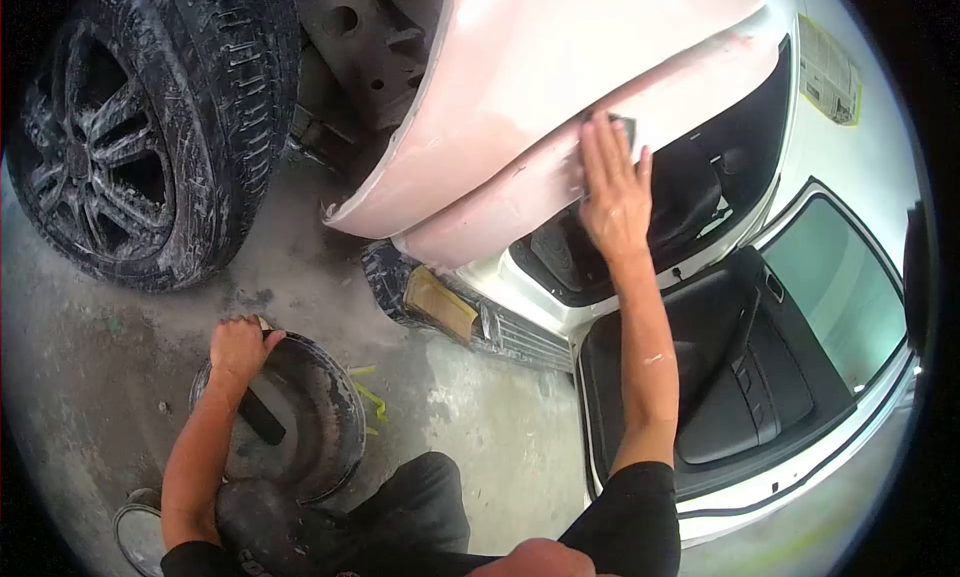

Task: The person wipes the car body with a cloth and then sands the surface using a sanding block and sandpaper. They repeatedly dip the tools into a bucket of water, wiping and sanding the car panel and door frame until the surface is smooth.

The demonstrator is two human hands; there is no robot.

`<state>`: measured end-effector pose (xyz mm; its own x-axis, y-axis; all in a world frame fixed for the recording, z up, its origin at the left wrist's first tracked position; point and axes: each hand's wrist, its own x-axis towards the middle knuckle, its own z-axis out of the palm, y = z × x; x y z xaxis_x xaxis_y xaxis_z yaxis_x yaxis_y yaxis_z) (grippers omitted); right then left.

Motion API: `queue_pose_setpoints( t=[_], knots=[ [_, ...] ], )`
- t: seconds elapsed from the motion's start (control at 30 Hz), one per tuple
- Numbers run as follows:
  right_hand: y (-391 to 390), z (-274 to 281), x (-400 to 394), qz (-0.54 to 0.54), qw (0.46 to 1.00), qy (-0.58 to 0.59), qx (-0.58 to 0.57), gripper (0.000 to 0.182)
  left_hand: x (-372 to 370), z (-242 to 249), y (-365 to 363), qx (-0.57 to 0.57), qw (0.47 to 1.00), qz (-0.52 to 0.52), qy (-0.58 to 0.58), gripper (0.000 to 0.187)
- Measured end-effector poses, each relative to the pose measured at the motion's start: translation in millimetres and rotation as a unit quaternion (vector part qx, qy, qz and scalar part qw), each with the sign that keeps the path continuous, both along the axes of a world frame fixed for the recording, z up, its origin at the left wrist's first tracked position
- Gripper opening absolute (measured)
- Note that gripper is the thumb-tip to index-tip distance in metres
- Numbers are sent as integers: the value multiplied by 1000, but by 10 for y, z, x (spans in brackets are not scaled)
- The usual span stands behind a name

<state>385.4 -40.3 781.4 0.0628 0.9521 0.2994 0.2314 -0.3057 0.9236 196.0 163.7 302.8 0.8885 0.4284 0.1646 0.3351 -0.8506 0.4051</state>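
My right hand [615,197] is stretched up over the pinkish, dull-coated car panel [530,182], fingers extended and pressing a small dark sanding pad [625,129] against it. Most of the pad is hidden beneath the fingers. Beside it curves a larger body panel [530,52] with a similar pinkish-white coat. My left hand [240,349] is low on the left, its fingers curled over the rim of a round black tub [345,407]. A dark oblong block [262,417] lies at the tub, just below that hand.
A dusty wheel [150,137] stands at the upper left. An open car door [740,377] with a black inner trim is on the right. Near the sill lies a yellowish block [440,305]. Green tape scraps [372,397] and a round can [140,537] are on the floor.
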Motion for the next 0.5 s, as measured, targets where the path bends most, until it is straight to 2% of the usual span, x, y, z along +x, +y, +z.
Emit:
queue_pose_setpoints(
  t=[0.03,0.1,0.17,0.23,0.3,0.37,0.43,0.5],
  knots=[
    [22,61,18,16,999,-32,27,59,5,26,9,0,1000,-1,7,63],
    [-59,-291,173,40,995,89,-14,62,15,-7,11,-3,1000,-3,4,64],
    [-121,-696,54,31,986,144,-71,65,19,-6,12,3,1000,1,2,64],
    [-120,-354,55,23,992,90,-90,63,19,-6,0,13,1000,8,7,65],
    [-122,-38,88,6,1000,15,-8,66,25,11,12,12,1000,9,13,65],
    [-85,-199,62,38,997,51,36,65,15,19,-20,3,1000,7,24,65],
    [-245,-610,279,78,990,76,-90,61,38,4,-1,-5,999,13,32,65],
    [-229,-561,181,83,985,99,-114,60,22,15,8,13,999,3,32,65]
  ],
)
